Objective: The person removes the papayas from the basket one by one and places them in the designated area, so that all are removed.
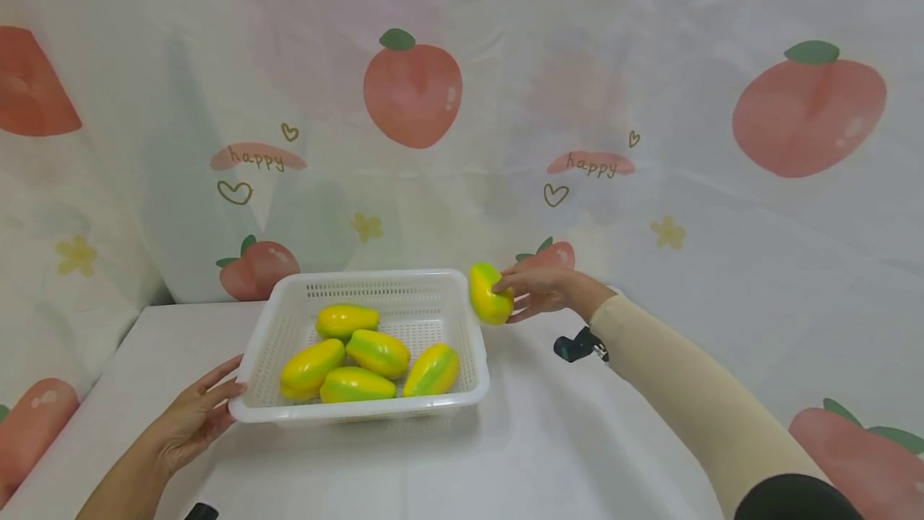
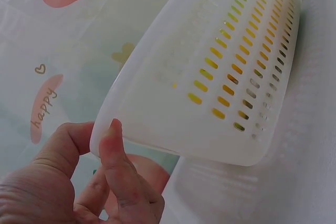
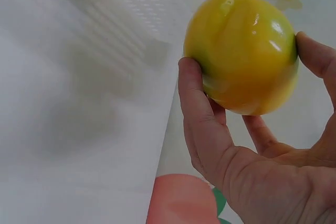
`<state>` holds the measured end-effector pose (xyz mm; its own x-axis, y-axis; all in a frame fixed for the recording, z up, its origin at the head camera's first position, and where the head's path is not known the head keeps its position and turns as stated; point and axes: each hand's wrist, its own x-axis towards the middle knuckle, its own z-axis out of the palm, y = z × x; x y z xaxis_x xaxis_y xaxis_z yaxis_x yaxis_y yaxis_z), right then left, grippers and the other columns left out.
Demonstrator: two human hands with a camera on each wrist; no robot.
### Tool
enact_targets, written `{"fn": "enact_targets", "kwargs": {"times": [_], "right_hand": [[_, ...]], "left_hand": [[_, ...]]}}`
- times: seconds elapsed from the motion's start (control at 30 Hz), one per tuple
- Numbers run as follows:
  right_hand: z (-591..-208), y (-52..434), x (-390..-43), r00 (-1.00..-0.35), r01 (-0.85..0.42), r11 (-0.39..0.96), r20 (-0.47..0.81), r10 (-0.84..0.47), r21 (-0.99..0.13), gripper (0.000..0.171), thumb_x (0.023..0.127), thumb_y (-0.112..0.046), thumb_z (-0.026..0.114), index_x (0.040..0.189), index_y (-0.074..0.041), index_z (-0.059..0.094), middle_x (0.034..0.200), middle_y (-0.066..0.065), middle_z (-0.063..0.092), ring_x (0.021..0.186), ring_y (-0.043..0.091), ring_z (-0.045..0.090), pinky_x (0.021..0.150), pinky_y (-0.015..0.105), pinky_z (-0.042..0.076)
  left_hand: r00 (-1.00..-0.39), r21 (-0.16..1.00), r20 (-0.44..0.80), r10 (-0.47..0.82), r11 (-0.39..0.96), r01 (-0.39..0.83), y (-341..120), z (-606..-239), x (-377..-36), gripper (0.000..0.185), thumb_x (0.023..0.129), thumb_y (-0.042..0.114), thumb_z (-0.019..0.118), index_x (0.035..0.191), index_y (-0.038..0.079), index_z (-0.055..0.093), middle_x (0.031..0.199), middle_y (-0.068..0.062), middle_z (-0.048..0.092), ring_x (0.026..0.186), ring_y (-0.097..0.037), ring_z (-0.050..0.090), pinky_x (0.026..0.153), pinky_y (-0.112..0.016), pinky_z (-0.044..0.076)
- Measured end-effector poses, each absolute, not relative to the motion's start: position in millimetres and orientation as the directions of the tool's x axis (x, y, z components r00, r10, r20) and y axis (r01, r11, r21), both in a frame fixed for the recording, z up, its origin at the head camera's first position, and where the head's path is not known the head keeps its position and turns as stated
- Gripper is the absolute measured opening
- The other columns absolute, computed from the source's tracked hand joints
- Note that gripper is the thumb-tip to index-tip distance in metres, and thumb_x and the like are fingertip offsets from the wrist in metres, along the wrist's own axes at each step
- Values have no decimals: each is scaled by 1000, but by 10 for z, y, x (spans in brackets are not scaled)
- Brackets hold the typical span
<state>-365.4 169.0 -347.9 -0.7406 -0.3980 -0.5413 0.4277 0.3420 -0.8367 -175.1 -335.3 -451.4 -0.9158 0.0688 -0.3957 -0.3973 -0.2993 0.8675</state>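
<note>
A white plastic basket (image 1: 472,367) with slotted sides stands on the table, several glossy yellow-green papayas (image 1: 378,353) lying inside. At its left front corner, my left hand (image 1: 195,420) pinches the rim between thumb and fingers; the left wrist view shows the basket (image 2: 157,114) from its outer side. My right hand (image 1: 541,289) holds another papaya (image 1: 491,295) up beside the basket's right rear corner. Seen close in the right wrist view, this papaya (image 3: 241,51) is gripped between the thumb and fingertips, its shiny rounded end towards the camera.
A white cloth covers the table (image 1: 549,440). Behind it hangs a pale curtain (image 1: 491,207) printed with peaches, hearts and the word "happy". A small black device (image 1: 575,345) shows below the right wrist, and a black object (image 1: 201,512) at the bottom edge.
</note>
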Motion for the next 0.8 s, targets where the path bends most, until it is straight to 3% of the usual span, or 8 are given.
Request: {"fn": "enact_targets", "kwargs": {"times": [0.8], "right_hand": [[-3778,1893,-3730,-751,497,314,-582,-312,-809,65,93,-20,66,146,-7,31,147,17,34,126,37,47,102,49,50]], "left_hand": [[-924,874,-376,72,-305,-379,-3341,-4515,-1743,34,97,14,61,96,47,69,99,9,65,88,-12,67,80,-22,59]]}}
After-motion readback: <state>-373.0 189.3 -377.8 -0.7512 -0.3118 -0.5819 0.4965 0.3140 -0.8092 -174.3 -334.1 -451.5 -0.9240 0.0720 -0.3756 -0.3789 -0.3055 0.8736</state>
